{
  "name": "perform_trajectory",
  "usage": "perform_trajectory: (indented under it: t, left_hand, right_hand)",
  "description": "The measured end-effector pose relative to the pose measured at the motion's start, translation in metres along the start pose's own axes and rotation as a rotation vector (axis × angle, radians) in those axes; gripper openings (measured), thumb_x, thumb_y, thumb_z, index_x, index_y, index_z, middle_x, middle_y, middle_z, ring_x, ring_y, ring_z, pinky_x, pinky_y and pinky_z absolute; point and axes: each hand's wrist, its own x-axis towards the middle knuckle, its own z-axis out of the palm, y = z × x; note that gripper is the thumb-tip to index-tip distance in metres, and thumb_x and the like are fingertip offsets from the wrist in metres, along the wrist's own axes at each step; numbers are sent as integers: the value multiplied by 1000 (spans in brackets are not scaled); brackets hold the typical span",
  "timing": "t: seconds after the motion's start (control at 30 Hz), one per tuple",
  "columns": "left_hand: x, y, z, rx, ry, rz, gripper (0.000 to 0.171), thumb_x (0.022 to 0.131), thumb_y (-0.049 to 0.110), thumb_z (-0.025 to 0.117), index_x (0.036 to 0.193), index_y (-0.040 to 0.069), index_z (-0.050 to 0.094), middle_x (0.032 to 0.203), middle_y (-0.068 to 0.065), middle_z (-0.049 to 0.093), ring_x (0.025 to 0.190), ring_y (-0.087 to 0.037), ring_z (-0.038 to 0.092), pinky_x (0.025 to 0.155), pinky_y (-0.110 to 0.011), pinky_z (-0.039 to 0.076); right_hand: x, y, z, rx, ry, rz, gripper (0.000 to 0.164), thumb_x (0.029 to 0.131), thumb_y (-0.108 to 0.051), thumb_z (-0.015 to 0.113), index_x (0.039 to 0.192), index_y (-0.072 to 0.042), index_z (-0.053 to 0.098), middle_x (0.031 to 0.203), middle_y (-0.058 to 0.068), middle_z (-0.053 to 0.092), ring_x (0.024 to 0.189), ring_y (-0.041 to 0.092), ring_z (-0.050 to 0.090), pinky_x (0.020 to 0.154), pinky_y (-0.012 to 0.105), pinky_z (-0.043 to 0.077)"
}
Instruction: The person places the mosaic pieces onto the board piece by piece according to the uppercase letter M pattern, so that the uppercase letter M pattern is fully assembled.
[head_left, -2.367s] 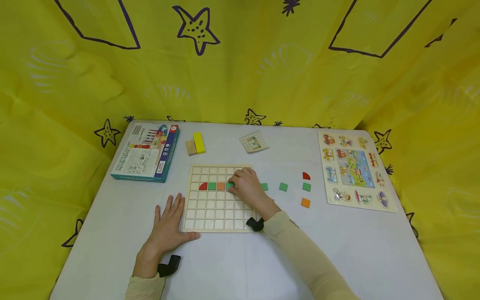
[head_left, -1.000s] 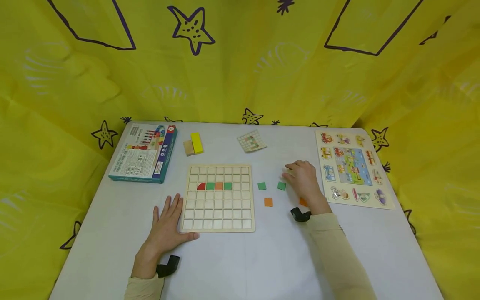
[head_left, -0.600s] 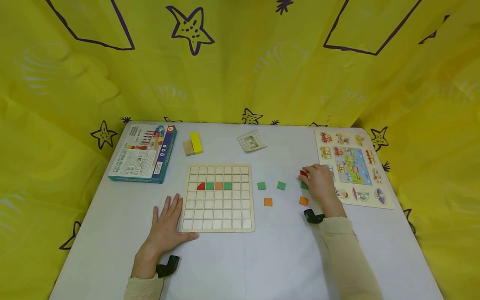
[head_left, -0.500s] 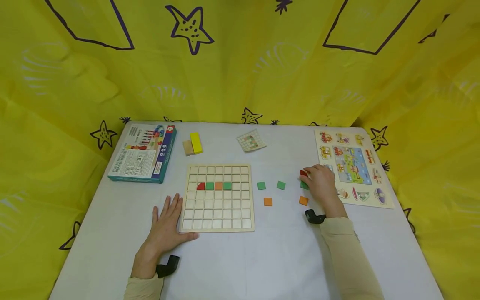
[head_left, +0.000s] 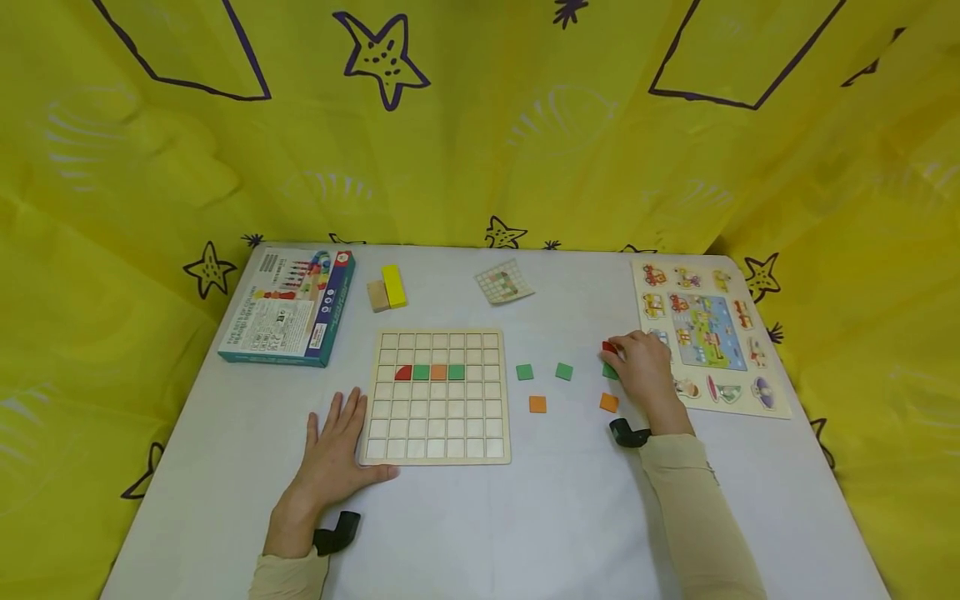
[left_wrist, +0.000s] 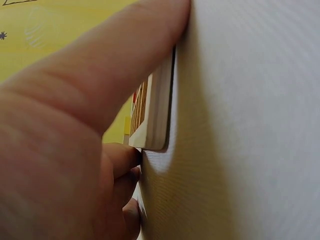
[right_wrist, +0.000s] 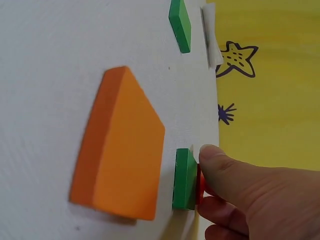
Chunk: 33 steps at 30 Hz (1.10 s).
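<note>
My right hand (head_left: 642, 371) pinches a red quarter-circle tile (head_left: 609, 347) between thumb and fingers at the table's right side. In the right wrist view, the red tile (right_wrist: 200, 184) shows beside the thumb, just behind a green square tile (right_wrist: 185, 179). My left hand (head_left: 333, 454) lies with fingers spread at the near left corner of the wooden grid board (head_left: 435, 429), its thumb along the near edge. One row of the board bears a red quarter-circle (head_left: 403, 373), a green square (head_left: 422, 372), an orange square (head_left: 438, 372) and another green square (head_left: 456, 372).
Loose green tiles (head_left: 524, 372) and orange tiles (head_left: 537, 404) lie right of the board. A pattern card (head_left: 502, 283) and yellow block (head_left: 393, 286) sit behind it. A boxed game (head_left: 288, 304) stands at left, a picture puzzle (head_left: 708, 333) at right.
My right hand has let go of the green square in the board's row, moved right across the table and taken hold of the red quarter-circle tile. The left hand has stayed put.
</note>
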Motion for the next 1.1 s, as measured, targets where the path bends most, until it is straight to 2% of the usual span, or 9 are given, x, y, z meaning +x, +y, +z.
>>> perform_trajectory:
  t: [0.33, 0.53, 0.67, 0.87, 1.0, 1.1]
  left_hand:
    - [0, 0, 0, -1, 13, 10, 127, 64, 67, 79, 153, -3, 20, 161, -18, 13, 146, -36, -4, 108, -62, -11]
    - [-1, -1, 0, -1, 40, 42, 125, 65, 65, 79, 151, -6, 23, 159, -20, 16, 146, -40, 1, 108, -65, -6]
    - [-1, -1, -1, -2, 24, 34, 125, 65, 65, 79, 152, -5, 22, 160, -19, 14, 146, -39, -1, 108, -64, -8]
    - [0, -1, -1, -4, 14, 28, 125, 65, 65, 79, 152, -5, 21, 160, -19, 13, 146, -38, -1, 108, -63, -9]
    - [0, -2, -1, -1, 15, 27, 126, 65, 65, 79, 152, -5, 21, 160, -19, 13, 146, -38, -1, 108, -63, -9]
    - [0, -2, 0, -1, 13, 25, 126, 65, 66, 79, 152, -5, 21, 160, -19, 13, 146, -38, -1, 108, -63, -9]
  right_hand:
    - [0, -4, -1, -2, -1, 31, 29, 91, -22, 71, 109, 2, 71, 102, 21, 63, 94, 39, 52, 88, 57, 36]
    - [0, -7, 1, 5, 34, 13, 28, 90, -20, 73, 105, 4, 71, 100, 22, 64, 91, 39, 53, 86, 56, 37]
    - [2, -11, 2, 18, 52, -3, 28, 89, -19, 74, 104, 4, 71, 99, 21, 66, 91, 39, 55, 86, 54, 37]
    - [6, -24, 6, 41, 37, -33, 29, 89, -20, 73, 106, 4, 70, 102, 21, 67, 96, 39, 55, 90, 55, 36]
    - [9, -38, 9, 40, 4, -50, 30, 90, -20, 73, 108, 3, 70, 104, 20, 67, 98, 38, 54, 93, 54, 35]
    - [10, -50, 11, 54, 9, -77, 29, 89, -19, 74, 107, 2, 71, 103, 18, 68, 98, 38, 55, 94, 54, 34]
